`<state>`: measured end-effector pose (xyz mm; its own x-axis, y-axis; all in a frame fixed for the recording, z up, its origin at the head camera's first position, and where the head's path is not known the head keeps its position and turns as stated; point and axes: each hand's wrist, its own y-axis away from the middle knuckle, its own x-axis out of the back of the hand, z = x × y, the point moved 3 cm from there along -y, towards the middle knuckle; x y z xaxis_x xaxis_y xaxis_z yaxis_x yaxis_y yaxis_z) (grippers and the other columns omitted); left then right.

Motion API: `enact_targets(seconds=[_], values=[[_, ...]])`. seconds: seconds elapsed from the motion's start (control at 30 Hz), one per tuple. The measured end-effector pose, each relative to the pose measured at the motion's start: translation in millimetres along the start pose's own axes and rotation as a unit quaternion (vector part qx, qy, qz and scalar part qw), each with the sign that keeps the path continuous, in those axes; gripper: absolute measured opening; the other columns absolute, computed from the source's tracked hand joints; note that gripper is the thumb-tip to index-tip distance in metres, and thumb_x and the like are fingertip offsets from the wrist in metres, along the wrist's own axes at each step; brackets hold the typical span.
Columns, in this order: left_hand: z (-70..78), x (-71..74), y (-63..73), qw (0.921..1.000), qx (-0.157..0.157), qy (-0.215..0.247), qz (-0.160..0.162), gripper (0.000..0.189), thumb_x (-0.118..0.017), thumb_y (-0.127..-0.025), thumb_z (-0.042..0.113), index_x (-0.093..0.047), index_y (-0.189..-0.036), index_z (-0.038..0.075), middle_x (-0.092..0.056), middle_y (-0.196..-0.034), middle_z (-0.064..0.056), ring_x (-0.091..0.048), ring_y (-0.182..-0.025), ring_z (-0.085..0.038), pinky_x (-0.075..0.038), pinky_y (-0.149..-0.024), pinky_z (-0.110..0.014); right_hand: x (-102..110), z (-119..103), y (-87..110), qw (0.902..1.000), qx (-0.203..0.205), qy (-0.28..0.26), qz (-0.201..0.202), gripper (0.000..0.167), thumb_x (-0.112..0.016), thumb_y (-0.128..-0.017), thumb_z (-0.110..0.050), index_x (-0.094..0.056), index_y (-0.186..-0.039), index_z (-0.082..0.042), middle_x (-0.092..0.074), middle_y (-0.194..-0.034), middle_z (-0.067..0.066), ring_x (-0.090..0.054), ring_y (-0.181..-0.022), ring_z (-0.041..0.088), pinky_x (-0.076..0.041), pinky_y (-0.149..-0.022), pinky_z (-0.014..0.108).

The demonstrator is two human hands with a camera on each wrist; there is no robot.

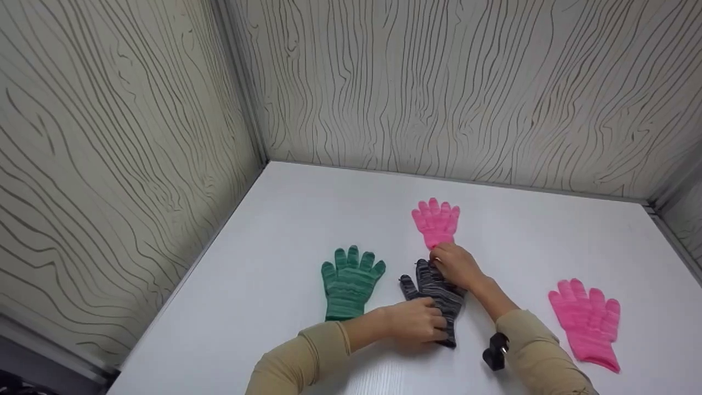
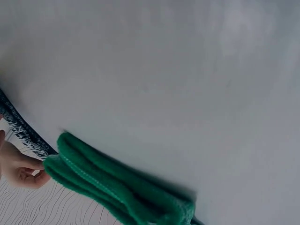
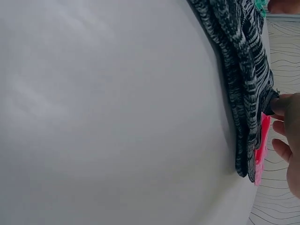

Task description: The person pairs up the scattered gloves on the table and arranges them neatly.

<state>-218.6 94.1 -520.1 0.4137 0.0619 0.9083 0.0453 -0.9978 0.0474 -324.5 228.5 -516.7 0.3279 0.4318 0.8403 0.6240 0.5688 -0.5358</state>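
Note:
A grey-and-black striped knit glove (image 1: 441, 291) lies on the white table between my hands, its fingers pointing away. My right hand (image 1: 456, 265) pinches one of its fingertips between thumb and finger, which shows closely in the right wrist view, where the striped glove (image 3: 241, 79) runs down the right side. My left hand (image 1: 417, 320) has its fingers bent over the lower part of the same glove, near the cuff; its fingertips are partly hidden. Left of it lies a green knit glove (image 1: 349, 282), its cuff close to my left forearm.
A pink glove (image 1: 437, 222) lies behind the striped one, just beyond my right hand. Another pink glove (image 1: 589, 323) is at the right, past my right sleeve. Patterned panels (image 1: 439, 82) stand along the back and left of the white table (image 1: 263, 263).

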Motion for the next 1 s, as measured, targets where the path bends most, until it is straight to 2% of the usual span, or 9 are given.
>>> enact_targets(seconds=[0.2, 0.4, 0.6, 0.83, 1.0], values=[[1.1, -0.3, -0.4, 1.0, 0.001, -0.001, 0.005, 0.028, -0.045, -0.095, 0.036, -0.064, -0.115, 0.027, -0.061, -0.106, 0.011, -0.055, -0.092, -0.007, -0.035, -0.081, -0.024, -6.5, 0.1, -1.1, 0.9997, -0.002, -0.005, -0.025, 0.011, -0.068, -0.072, 0.003, -0.062, -0.076, -0.005, -0.06, -0.072, 0.004, -0.055, -0.069, 0.023, -0.045, -0.063, 0.038], [1.1, 0.8, -1.8, 0.9999, 0.004, -0.007, 0.011, 0.027, -0.046, -0.094, 0.035, -0.064, -0.113, 0.027, -0.061, -0.105, 0.011, -0.055, -0.091, -0.007, -0.035, -0.081, -0.025, -5.2, 2.7, -2.4, 0.9999, -0.003, 0.006, -0.014, 0.013, -0.068, -0.069, 0.002, -0.06, -0.075, -0.005, -0.057, -0.066, 0.004, -0.052, -0.061, 0.023, -0.043, -0.058, 0.039], [1.5, 2.3, -1.3, 0.9991, 0.005, -0.036, 0.023, 0.027, -0.044, -0.095, 0.038, -0.065, -0.11, 0.03, -0.061, -0.102, 0.013, -0.055, -0.089, -0.006, -0.034, -0.078, -0.024, -2.3, 5.7, -0.5, 0.9991, -0.027, 0.022, -0.022, 0.013, -0.066, -0.07, 0.0, -0.057, -0.074, -0.008, -0.054, -0.067, 0.003, -0.049, -0.061, 0.024, -0.039, -0.055, 0.04], [0.8, 0.8, -1.5, 1.0, 0.003, -0.005, 0.008, 0.028, -0.045, -0.095, 0.037, -0.065, -0.113, 0.029, -0.061, -0.105, 0.012, -0.054, -0.09, -0.007, -0.034, -0.08, -0.024, -5.6, 6.0, 2.1, 0.9991, -0.026, 0.029, -0.018, 0.012, -0.067, -0.07, 0.003, -0.06, -0.075, -0.005, -0.056, -0.072, 0.007, -0.052, -0.065, 0.028, -0.04, -0.055, 0.043], [0.9, 1.2, -1.8, 1.0, 0.002, -0.002, 0.003, 0.028, -0.046, -0.095, 0.037, -0.065, -0.114, 0.028, -0.061, -0.105, 0.011, -0.054, -0.091, -0.007, -0.035, -0.08, -0.024, -6.0, 5.7, 1.5, 0.9987, -0.03, 0.041, -0.007, 0.013, -0.065, -0.071, 0.004, -0.058, -0.079, -0.003, -0.054, -0.074, 0.009, -0.05, -0.067, 0.029, -0.039, -0.055, 0.043]])
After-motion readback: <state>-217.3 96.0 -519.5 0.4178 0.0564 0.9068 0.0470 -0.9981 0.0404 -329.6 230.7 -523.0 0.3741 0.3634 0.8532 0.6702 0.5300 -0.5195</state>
